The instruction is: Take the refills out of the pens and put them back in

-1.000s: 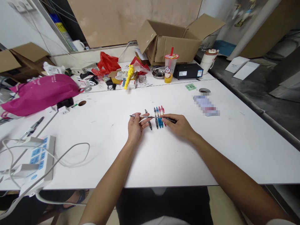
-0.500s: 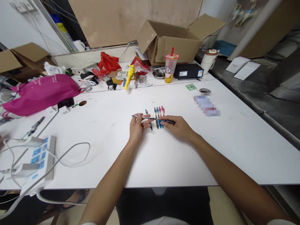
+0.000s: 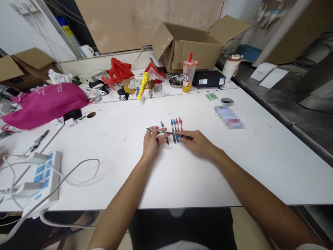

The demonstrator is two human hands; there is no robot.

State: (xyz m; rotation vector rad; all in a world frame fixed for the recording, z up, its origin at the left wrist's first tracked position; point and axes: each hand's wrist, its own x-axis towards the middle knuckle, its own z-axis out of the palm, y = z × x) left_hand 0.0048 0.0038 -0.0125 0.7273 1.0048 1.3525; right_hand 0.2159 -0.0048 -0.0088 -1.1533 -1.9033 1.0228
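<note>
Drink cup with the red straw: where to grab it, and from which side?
Likely best around the mid-body of the cup, from the near side. It stands upright, with the metal dish to its left, the black box to its right and the cardboard box behind. Avoid the straw, which sticks up through the lid.
</note>
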